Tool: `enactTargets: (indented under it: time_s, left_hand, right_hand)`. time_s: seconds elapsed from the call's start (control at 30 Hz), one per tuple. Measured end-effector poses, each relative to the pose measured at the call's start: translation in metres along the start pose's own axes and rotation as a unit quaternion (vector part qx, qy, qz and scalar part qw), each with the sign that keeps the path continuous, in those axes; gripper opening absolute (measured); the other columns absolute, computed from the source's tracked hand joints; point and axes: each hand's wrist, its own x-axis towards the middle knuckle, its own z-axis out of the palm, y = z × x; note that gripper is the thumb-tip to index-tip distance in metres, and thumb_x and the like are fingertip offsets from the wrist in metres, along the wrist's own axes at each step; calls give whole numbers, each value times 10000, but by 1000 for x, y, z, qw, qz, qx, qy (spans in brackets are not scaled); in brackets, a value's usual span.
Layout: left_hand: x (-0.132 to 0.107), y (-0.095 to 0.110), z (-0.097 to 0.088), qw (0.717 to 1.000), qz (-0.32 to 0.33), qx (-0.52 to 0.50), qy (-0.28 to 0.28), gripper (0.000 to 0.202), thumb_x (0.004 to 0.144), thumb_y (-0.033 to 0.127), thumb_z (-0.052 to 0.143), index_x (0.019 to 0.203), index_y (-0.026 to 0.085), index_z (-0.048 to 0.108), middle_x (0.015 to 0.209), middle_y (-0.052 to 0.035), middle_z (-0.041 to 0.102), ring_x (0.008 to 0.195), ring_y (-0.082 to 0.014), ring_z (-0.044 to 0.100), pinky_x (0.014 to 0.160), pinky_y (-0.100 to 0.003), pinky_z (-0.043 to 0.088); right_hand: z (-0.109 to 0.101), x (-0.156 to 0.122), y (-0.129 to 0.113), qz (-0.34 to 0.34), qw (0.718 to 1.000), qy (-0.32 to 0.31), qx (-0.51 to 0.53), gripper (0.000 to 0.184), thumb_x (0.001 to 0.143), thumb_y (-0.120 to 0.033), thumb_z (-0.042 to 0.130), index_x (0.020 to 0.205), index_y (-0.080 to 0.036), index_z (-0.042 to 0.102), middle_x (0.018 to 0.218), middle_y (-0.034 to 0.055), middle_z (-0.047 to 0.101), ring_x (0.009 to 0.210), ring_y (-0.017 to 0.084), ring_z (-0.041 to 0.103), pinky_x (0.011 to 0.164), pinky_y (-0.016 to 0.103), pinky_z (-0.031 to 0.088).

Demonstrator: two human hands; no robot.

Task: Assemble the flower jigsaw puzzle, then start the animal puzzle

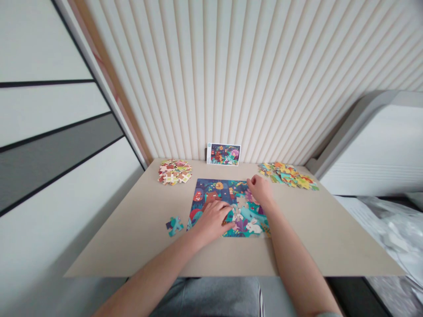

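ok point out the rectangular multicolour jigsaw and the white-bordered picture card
Rectangular multicolour jigsaw [249, 214]: head view, turquoise area right of centre
White-bordered picture card [225, 154]: head view, printed picture's middle

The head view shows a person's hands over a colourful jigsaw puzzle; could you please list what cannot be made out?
Head view:
Colourful rectangular jigsaw puzzle: partly hidden under the bare left hand.
Bare right hand: its curled fingers hide whether it grips a piece.
White-bordered rectangular printed picture: marginal print too small to read.
Crumpled clear plastic: cut off by right edge.
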Motion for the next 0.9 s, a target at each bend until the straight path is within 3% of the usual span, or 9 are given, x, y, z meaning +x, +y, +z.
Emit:
enactTargets:
  time_s: [0.43, 0.6, 0.9]
  left_hand:
    - [7, 6, 6, 1000, 7, 20, 11, 375, 892, 494, 710, 1179, 254, 687, 1219, -62, 641, 1142, -270, 530, 957, -420, 436]
    - [5, 7, 2, 999, 12, 28, 12, 262, 967, 414, 625, 1177, 280, 706, 1226, -52, 640, 1135, -255, 533, 978, -426, 419]
    - [8, 3, -2, 999, 32, 33, -13, 221, 979, 343, 611, 1162, 293, 725, 1244, -38, 669, 1151, -243, 541, 974, -413, 424]
  right_hand:
    - [5, 1, 3, -5, 1000, 2, -16, 279, 961, -407, 518, 827, -208, 662, 734, 55, 681, 738, 195, 613, 617, 269, 304]
    - [7, 2, 4, -8, 1000, 4, -15, 281, 963, -408, 511, 832, -210, 660, 746, 56, 685, 749, 194, 613, 623, 267, 304]
    - [5, 0, 3, -11, 1000, 4, -16, 271, 961, -394, 506, 839, -211, 664, 740, 53, 676, 738, 191, 603, 642, 267, 318]
